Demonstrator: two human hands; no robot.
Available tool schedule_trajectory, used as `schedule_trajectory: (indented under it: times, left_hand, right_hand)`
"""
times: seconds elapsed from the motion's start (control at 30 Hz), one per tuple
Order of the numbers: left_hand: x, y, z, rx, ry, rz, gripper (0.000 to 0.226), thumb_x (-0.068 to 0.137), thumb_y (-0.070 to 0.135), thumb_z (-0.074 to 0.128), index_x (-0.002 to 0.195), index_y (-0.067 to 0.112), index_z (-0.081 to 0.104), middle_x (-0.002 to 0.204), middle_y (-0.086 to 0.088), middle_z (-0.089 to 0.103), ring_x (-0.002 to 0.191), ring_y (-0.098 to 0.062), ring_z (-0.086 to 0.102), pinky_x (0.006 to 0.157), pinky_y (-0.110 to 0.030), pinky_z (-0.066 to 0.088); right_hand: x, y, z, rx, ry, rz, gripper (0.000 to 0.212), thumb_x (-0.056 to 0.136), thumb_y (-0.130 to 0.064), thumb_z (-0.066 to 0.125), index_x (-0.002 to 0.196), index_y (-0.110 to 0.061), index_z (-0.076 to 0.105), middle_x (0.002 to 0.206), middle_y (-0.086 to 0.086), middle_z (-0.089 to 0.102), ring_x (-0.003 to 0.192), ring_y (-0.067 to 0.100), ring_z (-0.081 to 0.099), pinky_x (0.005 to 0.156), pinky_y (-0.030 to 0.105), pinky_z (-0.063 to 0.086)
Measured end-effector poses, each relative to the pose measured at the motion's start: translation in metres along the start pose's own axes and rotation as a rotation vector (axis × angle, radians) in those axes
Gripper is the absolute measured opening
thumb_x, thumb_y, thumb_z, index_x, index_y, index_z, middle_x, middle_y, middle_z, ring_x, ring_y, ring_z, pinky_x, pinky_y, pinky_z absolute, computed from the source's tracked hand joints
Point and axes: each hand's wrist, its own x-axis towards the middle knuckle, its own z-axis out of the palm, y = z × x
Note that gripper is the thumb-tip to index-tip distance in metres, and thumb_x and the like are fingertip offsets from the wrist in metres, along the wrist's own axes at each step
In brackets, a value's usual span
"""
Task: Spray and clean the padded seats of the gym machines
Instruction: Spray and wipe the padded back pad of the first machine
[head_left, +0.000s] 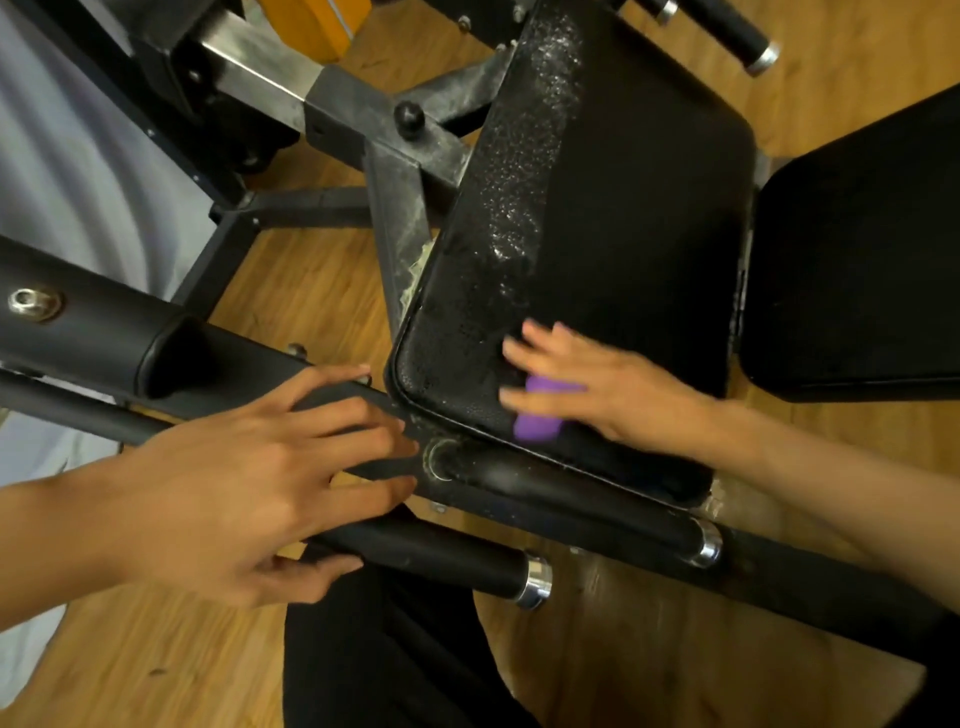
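Observation:
A black padded seat (623, 208) fills the middle of the view, with a strip of wet spray droplets down its left side. My right hand (597, 384) lies on the seat's near left corner, fingers spread, pressing a purple sponge (537, 423) flat against the pad. My left hand (249, 483) rests with straight, spread fingers on the black frame bar (260, 374) just left of the seat and holds nothing. No spray bottle is in view.
A second black pad (872, 260) stands to the right of the seat. Black foam rollers with chrome end caps (535, 579) run across below the seat. The grey steel frame (395, 171) crosses at upper left. The floor is wood (156, 665).

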Motion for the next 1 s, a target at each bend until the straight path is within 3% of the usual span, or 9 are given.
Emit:
schedule_trajectory:
  times: [0.07, 0.2, 0.27, 0.37, 0.5, 0.63, 0.73, 0.87, 1.0]
  left_hand:
    - [0.001, -0.001, 0.001, -0.004, 0.0, -0.013, 0.051, 0.082, 0.048, 0.074, 0.123, 0.019, 0.068, 0.128, -0.007, 0.065, 0.123, -0.027, 0.059, 0.115, -0.063, 0.031]
    - [0.001, 0.0, -0.001, -0.022, -0.029, -0.015, 0.049, 0.084, 0.048, 0.073, 0.121, 0.017, 0.069, 0.125, -0.008, 0.065, 0.12, -0.03, 0.061, 0.113, -0.064, 0.033]
    - [0.001, 0.0, -0.002, -0.016, -0.04, -0.019, 0.048, 0.086, 0.049, 0.071, 0.121, 0.017, 0.07, 0.125, -0.008, 0.064, 0.118, -0.03, 0.061, 0.113, -0.064, 0.033]
    - [0.001, 0.001, -0.002, -0.002, -0.03, -0.02, 0.049, 0.086, 0.049, 0.071, 0.123, 0.016, 0.069, 0.123, -0.007, 0.064, 0.116, -0.03, 0.062, 0.113, -0.063, 0.034]
    - [0.001, 0.002, -0.001, 0.009, -0.011, 0.01, 0.047, 0.088, 0.047, 0.07, 0.123, 0.015, 0.068, 0.121, -0.007, 0.065, 0.115, -0.03, 0.062, 0.11, -0.058, 0.039]
    - [0.001, 0.001, -0.003, 0.013, -0.006, 0.039, 0.042, 0.091, 0.044, 0.068, 0.121, 0.014, 0.069, 0.119, -0.008, 0.065, 0.112, -0.029, 0.063, 0.111, -0.056, 0.038]
    - [0.002, 0.002, -0.004, 0.027, -0.022, 0.022, 0.044, 0.09, 0.043, 0.068, 0.121, 0.012, 0.069, 0.118, -0.009, 0.065, 0.111, -0.03, 0.062, 0.111, -0.057, 0.038]
    - [0.002, 0.003, -0.003, 0.054, -0.028, 0.015, 0.043, 0.092, 0.043, 0.066, 0.119, 0.01, 0.07, 0.116, -0.012, 0.066, 0.106, -0.031, 0.062, 0.109, -0.054, 0.039]
    - [0.001, 0.003, -0.004, 0.098, -0.009, 0.034, 0.041, 0.093, 0.04, 0.065, 0.118, 0.008, 0.07, 0.114, -0.013, 0.066, 0.102, -0.031, 0.063, 0.101, -0.05, 0.046]
  right_hand:
    - [0.027, 0.026, -0.005, -0.015, 0.131, 0.122, 0.051, 0.1, -0.006, 0.052, 0.149, -0.017, 0.044, 0.161, 0.016, 0.027, 0.152, 0.039, 0.013, 0.125, 0.046, 0.01]
    - [0.064, 0.054, -0.011, -0.052, 0.274, 0.306, 0.052, 0.103, -0.005, 0.048, 0.153, -0.013, 0.037, 0.163, 0.015, 0.025, 0.152, 0.039, 0.01, 0.126, 0.045, 0.009]
    - [0.062, 0.044, -0.011, -0.041, 0.268, 0.298, 0.053, 0.102, -0.005, 0.05, 0.153, -0.01, 0.036, 0.163, 0.016, 0.023, 0.153, 0.035, 0.012, 0.126, 0.045, 0.012]
    - [0.025, 0.016, -0.007, 0.005, 0.159, 0.145, 0.052, 0.1, -0.007, 0.053, 0.15, -0.007, 0.041, 0.161, 0.019, 0.027, 0.152, 0.032, 0.021, 0.124, 0.048, 0.019]
    - [-0.052, -0.001, -0.003, -0.064, -0.072, 0.051, 0.081, 0.089, -0.002, 0.058, 0.158, -0.024, 0.022, 0.166, 0.007, 0.016, 0.153, 0.024, 0.017, 0.126, 0.036, 0.014]
    - [-0.032, -0.003, -0.001, -0.087, -0.065, 0.046, 0.108, 0.074, 0.014, 0.076, 0.158, -0.019, 0.017, 0.167, 0.006, 0.012, 0.153, 0.028, 0.018, 0.122, 0.046, 0.022]
    - [0.035, -0.016, -0.005, -0.077, -0.023, -0.042, 0.096, 0.077, 0.019, 0.065, 0.156, -0.013, 0.022, 0.164, 0.014, 0.019, 0.153, 0.031, 0.014, 0.123, 0.049, 0.021]
    - [0.108, -0.035, -0.002, -0.072, 0.085, -0.107, 0.071, 0.091, 0.011, 0.058, 0.155, -0.009, 0.033, 0.163, 0.017, 0.024, 0.153, 0.032, 0.014, 0.125, 0.046, 0.017]
    - [0.098, -0.042, 0.005, 0.019, 0.154, -0.07, 0.053, 0.095, 0.008, 0.055, 0.145, -0.006, 0.048, 0.158, 0.016, 0.035, 0.151, 0.03, 0.024, 0.123, 0.048, 0.023]
